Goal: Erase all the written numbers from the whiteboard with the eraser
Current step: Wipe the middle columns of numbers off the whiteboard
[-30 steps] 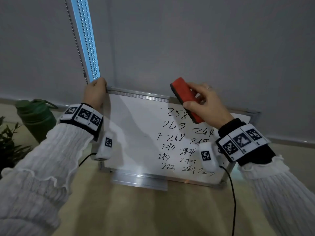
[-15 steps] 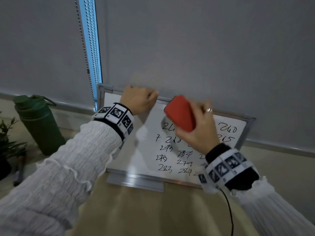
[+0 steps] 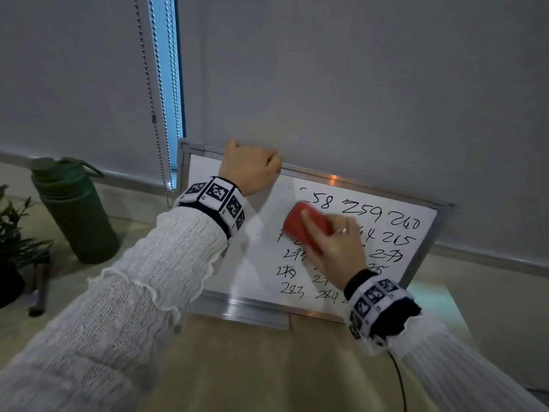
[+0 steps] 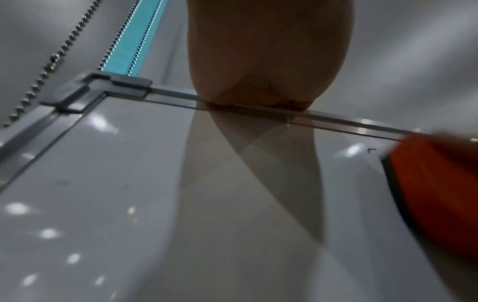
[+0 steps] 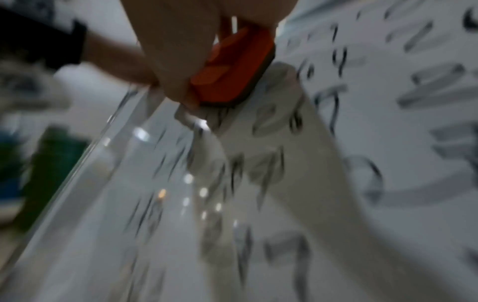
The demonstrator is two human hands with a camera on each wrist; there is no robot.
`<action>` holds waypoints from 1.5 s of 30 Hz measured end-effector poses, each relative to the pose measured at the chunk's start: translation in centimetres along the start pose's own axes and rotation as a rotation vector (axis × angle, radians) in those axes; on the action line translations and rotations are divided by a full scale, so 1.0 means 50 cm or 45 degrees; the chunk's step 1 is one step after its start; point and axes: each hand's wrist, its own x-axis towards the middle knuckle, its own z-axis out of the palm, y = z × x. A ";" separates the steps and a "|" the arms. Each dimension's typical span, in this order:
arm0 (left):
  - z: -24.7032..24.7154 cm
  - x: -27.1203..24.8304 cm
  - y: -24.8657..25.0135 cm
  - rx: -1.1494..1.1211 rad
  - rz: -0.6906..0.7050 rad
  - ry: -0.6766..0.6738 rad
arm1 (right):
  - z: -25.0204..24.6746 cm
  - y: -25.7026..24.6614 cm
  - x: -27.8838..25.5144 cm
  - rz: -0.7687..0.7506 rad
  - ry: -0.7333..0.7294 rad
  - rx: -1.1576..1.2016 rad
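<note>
Whiteboard [image 3: 237,263] with an aluminium frame leans tilted against a grey roller blind [image 3: 356,84], its lower edge on a beige surface [image 3: 237,367]. On its right half stand handwritten numbers [image 3: 383,215] in black marker; 259, 260, 283 and 284 can be read, others are partly covered or smeared. The left half of the board is white with only light reflections.

Against the upper middle of the written area lies the red eraser [image 3: 306,226], its dark felt side pressed flat on the board, as the right wrist view shows [image 5: 232,67]. The right hand [image 3: 335,245] grips it from above, fingers curled over its back and thumb at the side; a ring sits on one finger. This hand and the eraser are blurred.

The left hand [image 3: 251,168] holds the top rail of the frame, near the left corner, with fingers curled over the edge; in the left wrist view [image 4: 266,61] its palm touches the rail.

Left of the board stands a dark green bottle [image 3: 74,209] with a carrying loop, beside a potted plant [image 3: 15,239] and a marker [image 3: 37,295] lying on the surface. Bead chains [image 3: 154,99] hang beside a blue strip of window
</note>
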 end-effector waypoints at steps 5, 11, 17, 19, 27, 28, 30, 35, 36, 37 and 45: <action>0.000 -0.002 0.002 -0.020 -0.034 -0.005 | 0.008 0.001 -0.025 -0.441 -0.190 -0.077; -0.005 0.002 -0.011 -0.024 -0.045 -0.012 | -0.006 0.002 0.051 0.100 0.019 -0.149; -0.002 0.004 -0.012 -0.003 -0.037 0.015 | 0.015 -0.050 -0.020 -0.338 -0.236 -0.144; -0.001 0.005 -0.013 0.000 -0.026 0.026 | -0.003 -0.022 0.031 -0.150 -0.088 -0.133; 0.005 0.010 -0.015 -0.031 -0.005 0.040 | 0.016 -0.030 -0.011 -0.299 -0.199 -0.161; 0.005 0.008 -0.016 -0.033 0.001 0.052 | 0.012 -0.021 -0.007 -0.347 -0.203 -0.177; 0.005 0.009 -0.014 -0.011 0.012 0.057 | -0.003 0.003 0.033 -0.229 -0.092 -0.177; 0.006 0.009 -0.015 -0.020 -0.012 0.040 | -0.001 0.004 0.041 0.080 0.034 -0.142; 0.007 0.010 -0.016 -0.022 -0.012 0.049 | 0.012 -0.005 0.013 -0.018 -0.021 -0.124; 0.007 0.009 -0.016 -0.023 -0.013 0.056 | 0.020 -0.012 -0.015 -0.168 -0.094 -0.126; 0.008 0.006 -0.013 -0.031 -0.026 0.031 | -0.018 0.029 0.047 0.147 -0.009 -0.214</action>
